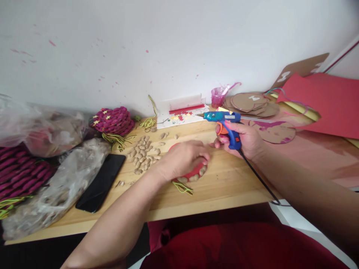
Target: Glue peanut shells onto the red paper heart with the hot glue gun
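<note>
Blue glue-gun (220, 116) in curled right fingers (223, 139)

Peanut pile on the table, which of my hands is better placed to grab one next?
Probably your left hand: it's over the red disc, closer to the peanut pile, while your right hand holds the glue gun farther off.

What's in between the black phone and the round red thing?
In the head view, loose peanuts and some small bits lie between the phone and the red disc, and the left forearm crosses there too.
</note>
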Demonstrator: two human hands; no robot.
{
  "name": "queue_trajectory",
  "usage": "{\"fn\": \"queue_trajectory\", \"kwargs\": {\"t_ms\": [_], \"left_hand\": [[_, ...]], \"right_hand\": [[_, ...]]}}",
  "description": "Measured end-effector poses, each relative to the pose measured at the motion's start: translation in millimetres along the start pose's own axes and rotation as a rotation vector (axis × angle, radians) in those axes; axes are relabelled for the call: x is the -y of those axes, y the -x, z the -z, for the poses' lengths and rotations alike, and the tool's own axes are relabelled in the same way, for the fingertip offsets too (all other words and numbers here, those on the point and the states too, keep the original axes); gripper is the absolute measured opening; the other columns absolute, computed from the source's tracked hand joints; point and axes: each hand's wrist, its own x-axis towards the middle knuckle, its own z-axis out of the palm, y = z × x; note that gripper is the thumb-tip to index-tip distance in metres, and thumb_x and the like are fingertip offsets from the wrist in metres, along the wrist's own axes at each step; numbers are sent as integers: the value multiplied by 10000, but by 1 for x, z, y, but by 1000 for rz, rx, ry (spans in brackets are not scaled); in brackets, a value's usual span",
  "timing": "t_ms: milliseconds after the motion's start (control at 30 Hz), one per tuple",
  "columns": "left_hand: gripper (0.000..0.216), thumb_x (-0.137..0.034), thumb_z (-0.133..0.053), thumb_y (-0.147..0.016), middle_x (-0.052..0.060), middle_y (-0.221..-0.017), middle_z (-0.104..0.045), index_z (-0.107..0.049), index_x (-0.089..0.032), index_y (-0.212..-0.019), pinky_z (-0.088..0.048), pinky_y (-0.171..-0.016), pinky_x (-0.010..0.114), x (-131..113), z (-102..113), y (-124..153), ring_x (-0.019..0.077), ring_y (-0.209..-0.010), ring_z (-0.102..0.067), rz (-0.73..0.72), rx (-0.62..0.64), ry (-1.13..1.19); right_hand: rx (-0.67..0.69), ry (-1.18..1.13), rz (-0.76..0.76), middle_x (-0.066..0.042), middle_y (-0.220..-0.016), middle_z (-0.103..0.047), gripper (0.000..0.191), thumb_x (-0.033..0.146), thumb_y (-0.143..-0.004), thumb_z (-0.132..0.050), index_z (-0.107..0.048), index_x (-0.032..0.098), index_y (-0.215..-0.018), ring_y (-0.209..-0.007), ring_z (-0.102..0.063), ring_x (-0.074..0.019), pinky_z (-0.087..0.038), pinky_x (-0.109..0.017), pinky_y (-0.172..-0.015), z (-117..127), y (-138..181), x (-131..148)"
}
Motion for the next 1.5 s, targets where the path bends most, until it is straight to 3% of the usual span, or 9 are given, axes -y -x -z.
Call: {"fn": "queue_trajectory", "kwargs": {"t_ms": [100, 200, 300, 633, 867, 1033, 1300, 1500], "left_hand": [[211, -86, -572, -903, 80, -1036, -708, -740, -196, -970, -518, -927, 358, 19, 13, 3, 223, -1008, -654, 260, -149, -224], [256, -89, -570, -887, 121, -1123, -704, -731, -170, -1069, -504, -954, 397, 32, 21, 5, 265, -1063, -650, 490, -62, -342], [218, -116, -583, -879, 109, -1083, -713, -734, -169, -1028, -513, -892, 369, 34, 24, 4, 249, -980, -667, 576, 35, -300], [116, -154, -595, -845, 64, -956, -731, -702, -188, -874, -487, -795, 318, 34, 21, 4, 221, -902, -658, 485, 89, -180], [262, -68, -560, -846, 40, -1013, -719, -711, -212, -1005, -486, -837, 300, 33, 9, 0, 181, -890, -653, 411, -132, -120], [226, -27, -545, -823, 54, -939, -658, -693, -178, -902, -487, -835, 298, 36, -1, -6, 181, -863, -624, 337, -89, -85], [210, -21, -492, -828, 61, -973, -648, -618, -184, -868, -468, -868, 318, 25, 8, -1, 196, -944, -589, 219, -116, -118], [201, -69, -492, -866, -10, -783, -660, -639, -205, -890, -421, -676, 263, 23, 10, 1, 143, -691, -561, 295, -50, -31]], "right_hand": [[20, -11, -18, -20, -538, -521, 163, 318, -881, -667, -694, 187, -788, -547, -537, -182, -558, -425, -706, -2, 0, 1], [19, -3, -20, -17, -534, -499, 200, 321, -898, -653, -706, 175, -771, -547, -505, -168, -556, -400, -681, -3, 1, 1], [17, -22, 11, -19, -558, -507, 211, 296, -913, -639, -715, 163, -769, -542, -465, -147, -550, -367, -645, -2, 0, 0], [33, -41, 24, -23, -560, -551, 162, 300, -859, -693, -711, 153, -793, -518, -500, -147, -559, -360, -608, 4, -3, -5], [42, -50, 7, -18, -552, -567, 149, 305, -855, -705, -727, 159, -827, -507, -550, -161, -566, -375, -611, 5, -4, -5], [52, -29, -9, -15, -557, -576, 166, 326, -842, -723, -731, 160, -843, -513, -573, -167, -570, -372, -625, 6, -4, -5], [52, 1, -23, -10, -523, -561, 233, 385, -799, -754, -697, 161, -769, -511, -606, -193, -577, -390, -640, 3, -2, -3], [62, 8, -36, -11, -517, -556, 228, 386, -798, -749, -702, 164, -774, -529, -631, -217, -579, -407, -643, 3, -2, -4]]}}
